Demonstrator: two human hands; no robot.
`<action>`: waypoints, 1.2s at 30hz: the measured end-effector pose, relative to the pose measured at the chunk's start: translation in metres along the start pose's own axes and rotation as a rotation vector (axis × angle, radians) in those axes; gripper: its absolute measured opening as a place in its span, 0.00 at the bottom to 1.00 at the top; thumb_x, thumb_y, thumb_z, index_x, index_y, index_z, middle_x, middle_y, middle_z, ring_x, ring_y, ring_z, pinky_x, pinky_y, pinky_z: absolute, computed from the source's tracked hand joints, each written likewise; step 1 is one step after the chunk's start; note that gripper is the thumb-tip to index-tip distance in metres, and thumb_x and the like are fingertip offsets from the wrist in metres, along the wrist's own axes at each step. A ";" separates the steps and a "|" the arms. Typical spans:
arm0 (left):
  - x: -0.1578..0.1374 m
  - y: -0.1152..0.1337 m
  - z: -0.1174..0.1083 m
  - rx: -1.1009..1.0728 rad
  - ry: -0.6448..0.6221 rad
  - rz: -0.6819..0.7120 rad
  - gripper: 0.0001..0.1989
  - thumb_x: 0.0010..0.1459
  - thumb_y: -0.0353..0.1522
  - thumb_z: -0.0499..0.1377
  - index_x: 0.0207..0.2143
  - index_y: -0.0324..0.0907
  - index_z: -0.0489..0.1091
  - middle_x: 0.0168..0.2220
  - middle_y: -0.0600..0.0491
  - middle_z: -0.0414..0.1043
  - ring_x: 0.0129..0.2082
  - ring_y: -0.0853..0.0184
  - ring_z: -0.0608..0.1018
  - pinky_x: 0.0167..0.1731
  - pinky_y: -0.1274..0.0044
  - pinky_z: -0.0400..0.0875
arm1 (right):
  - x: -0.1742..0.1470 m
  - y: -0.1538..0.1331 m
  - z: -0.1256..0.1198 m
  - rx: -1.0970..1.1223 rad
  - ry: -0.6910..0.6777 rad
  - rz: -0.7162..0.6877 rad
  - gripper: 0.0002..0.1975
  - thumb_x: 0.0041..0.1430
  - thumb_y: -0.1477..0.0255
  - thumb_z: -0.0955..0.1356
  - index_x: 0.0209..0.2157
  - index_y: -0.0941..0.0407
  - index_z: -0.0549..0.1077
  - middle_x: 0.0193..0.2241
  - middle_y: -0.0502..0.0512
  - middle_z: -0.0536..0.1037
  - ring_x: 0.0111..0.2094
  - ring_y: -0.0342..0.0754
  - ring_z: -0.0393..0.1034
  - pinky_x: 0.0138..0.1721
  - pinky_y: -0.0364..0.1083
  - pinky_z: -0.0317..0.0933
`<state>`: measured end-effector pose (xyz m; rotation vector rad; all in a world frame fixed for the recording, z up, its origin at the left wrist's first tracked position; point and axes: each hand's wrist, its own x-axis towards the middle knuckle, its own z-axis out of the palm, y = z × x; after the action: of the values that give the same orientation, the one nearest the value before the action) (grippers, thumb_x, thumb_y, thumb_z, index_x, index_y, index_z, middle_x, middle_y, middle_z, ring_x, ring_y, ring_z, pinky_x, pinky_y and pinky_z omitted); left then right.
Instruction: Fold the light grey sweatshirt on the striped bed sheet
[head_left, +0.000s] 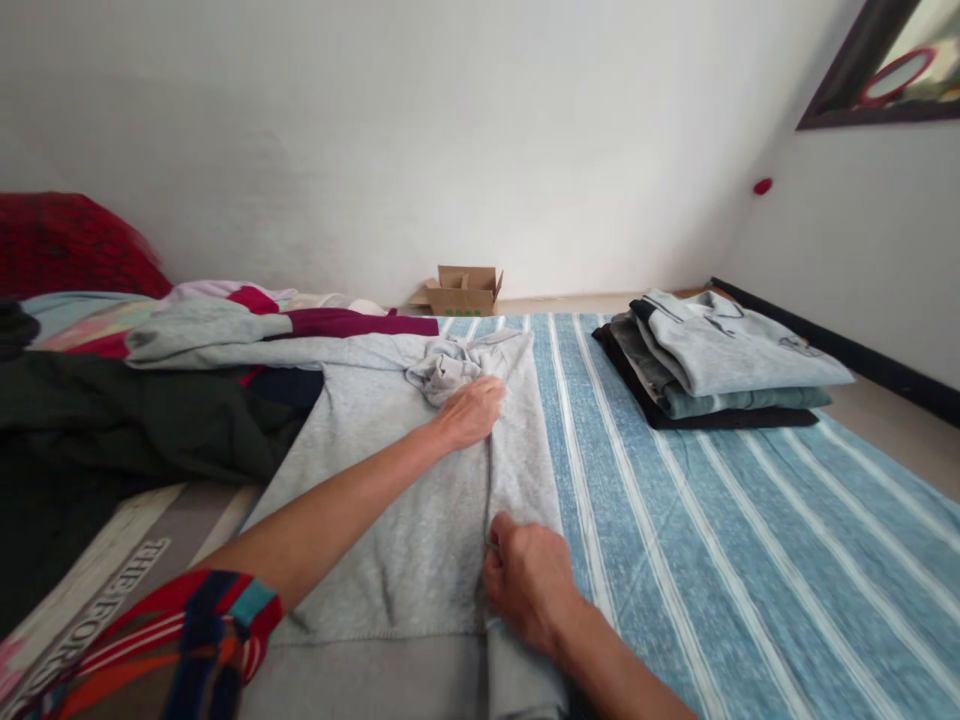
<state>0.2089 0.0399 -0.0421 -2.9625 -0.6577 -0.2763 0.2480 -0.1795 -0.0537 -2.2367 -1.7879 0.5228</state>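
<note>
A light grey long-sleeved top (405,520) lies spread in front of me, its right side folded inward in a long strip. One sleeve stretches left over other clothes, and the fabric near the collar is bunched up. My left hand (472,410) is closed on the cloth just below that bunch, at the upper end of the folded strip. Lower down, my right hand (529,580) grips the same strip along its inner edge, with the fingertips partly hidden.
A stack of folded clothes (735,350) rests to the right on the blue-and-white striped sheet (675,530). Loose clothes (135,410) are heaped at left, beside a red patterned bundle (75,245). An open cardboard box (463,292) stands by the back wall.
</note>
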 end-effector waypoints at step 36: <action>-0.030 0.055 0.013 -0.602 0.025 -0.869 0.19 0.44 0.28 0.61 0.42 0.40 0.68 0.40 0.44 0.76 0.44 0.56 0.76 0.38 0.73 0.69 | -0.015 -0.025 0.008 0.006 0.096 -0.031 0.10 0.62 0.69 0.60 0.36 0.55 0.72 0.30 0.58 0.80 0.34 0.51 0.75 0.28 0.43 0.51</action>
<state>0.2077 -0.0203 -0.0639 -2.9248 -2.1595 -0.6580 0.2195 -0.1884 -0.0493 -2.1871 -1.7685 0.4071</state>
